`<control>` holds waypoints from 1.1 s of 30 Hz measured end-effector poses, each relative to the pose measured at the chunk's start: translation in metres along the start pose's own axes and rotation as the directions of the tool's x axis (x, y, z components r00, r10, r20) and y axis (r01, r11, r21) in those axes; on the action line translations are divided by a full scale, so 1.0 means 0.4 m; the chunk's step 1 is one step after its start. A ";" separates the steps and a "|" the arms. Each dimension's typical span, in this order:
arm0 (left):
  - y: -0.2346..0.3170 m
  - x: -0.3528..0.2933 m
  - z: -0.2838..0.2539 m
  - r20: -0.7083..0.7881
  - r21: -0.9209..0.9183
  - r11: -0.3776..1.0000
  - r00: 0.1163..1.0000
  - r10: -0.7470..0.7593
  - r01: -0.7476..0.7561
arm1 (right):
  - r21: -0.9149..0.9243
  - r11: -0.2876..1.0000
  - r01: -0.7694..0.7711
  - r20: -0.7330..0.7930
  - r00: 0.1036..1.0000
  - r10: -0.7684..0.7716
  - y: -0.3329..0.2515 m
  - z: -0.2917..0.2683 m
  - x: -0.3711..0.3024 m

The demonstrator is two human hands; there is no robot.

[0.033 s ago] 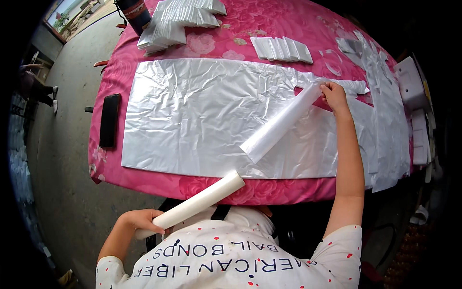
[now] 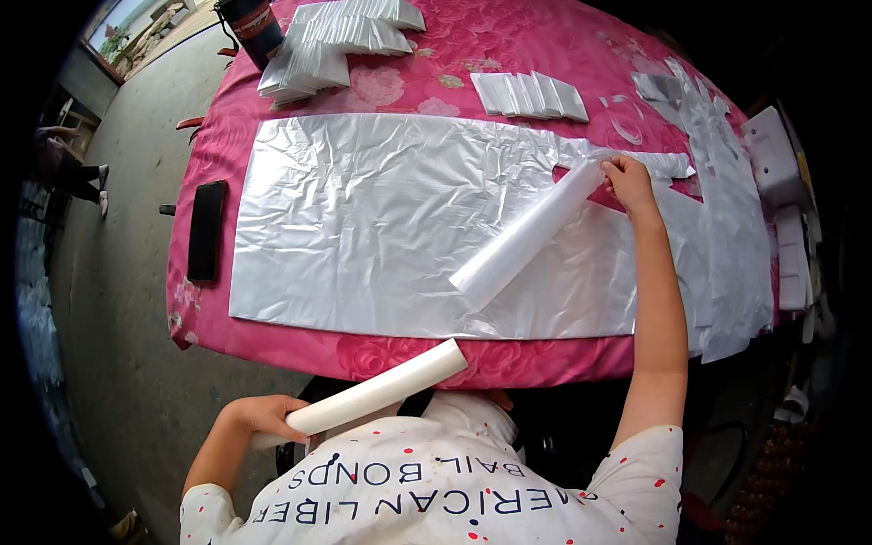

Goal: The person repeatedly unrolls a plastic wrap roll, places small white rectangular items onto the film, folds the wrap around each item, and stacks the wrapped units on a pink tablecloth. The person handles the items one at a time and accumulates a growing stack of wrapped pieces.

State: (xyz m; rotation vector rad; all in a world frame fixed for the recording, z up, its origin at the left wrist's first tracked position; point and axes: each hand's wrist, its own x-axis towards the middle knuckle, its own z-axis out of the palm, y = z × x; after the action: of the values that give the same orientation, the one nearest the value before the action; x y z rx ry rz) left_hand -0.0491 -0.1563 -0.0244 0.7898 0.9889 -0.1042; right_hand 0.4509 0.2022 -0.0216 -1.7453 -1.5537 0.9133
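Your left hand (image 2: 271, 418) grips the white roll (image 2: 386, 386) near 1 end, leaving the other free; right hand (image 2: 631, 185) pinches the translucent film (image 2: 530, 234) up top.

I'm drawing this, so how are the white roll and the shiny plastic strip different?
The white roll looks plain and milky; the plastic strip looks shinier.
The left hand grips the white roll near its lower end; the right hand holds the plastic strip's top.
The white roll is nearer the white shirt; the plastic strip is over the silvery sheet.
Both are long and slant up rightward.
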 end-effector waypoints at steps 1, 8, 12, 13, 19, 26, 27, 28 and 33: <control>0.026 -0.003 -0.004 -0.010 0.111 0.994 1.000 0.004 -0.002 | -0.023 1.000 0.014 0.012 1.000 -0.014 -0.017 0.007 -0.009; 0.401 0.068 0.006 -0.156 0.902 0.412 0.796 0.585 -0.126 | -0.008 0.994 0.105 0.261 0.960 -0.099 -0.130 0.195 -0.055; 0.445 0.178 -0.019 -0.048 0.999 0.040 0.459 0.887 0.027 | -0.040 0.980 0.196 0.309 0.935 -0.174 -0.162 0.257 -0.052; 0.450 0.198 -0.008 0.003 1.000 0.007 0.379 0.925 -0.027 | -0.009 0.978 0.206 0.342 0.920 -0.191 -0.159 0.263 -0.045; 0.400 0.301 0.084 0.251 0.962 -0.178 0.413 0.875 -0.207 | 0.023 0.993 0.113 0.416 0.902 -0.112 -0.157 0.269 -0.030; 0.354 0.331 0.121 0.162 0.986 -0.146 0.593 0.788 -0.075 | 0.419 0.904 0.083 0.068 0.990 -0.123 -0.186 0.243 -0.131; 0.350 0.328 0.124 0.140 0.989 -0.139 0.594 0.792 -0.048 | 0.388 0.902 0.190 0.118 0.960 -0.253 -0.201 0.248 -0.198; 0.347 0.331 0.126 0.133 0.990 -0.130 0.588 0.798 -0.047 | 0.242 0.929 0.279 0.269 0.901 -0.341 -0.217 0.240 -0.267; 0.342 0.342 0.149 0.126 0.990 -0.136 0.589 0.798 -0.029 | -0.150 0.734 0.663 0.413 0.716 -0.563 -0.180 0.233 -0.468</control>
State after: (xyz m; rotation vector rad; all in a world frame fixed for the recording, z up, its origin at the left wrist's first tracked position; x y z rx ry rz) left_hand 0.1282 -0.0596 -0.0379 2.7306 1.0075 0.1493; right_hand 0.3210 0.0246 0.0017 -1.0974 -2.4102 0.6728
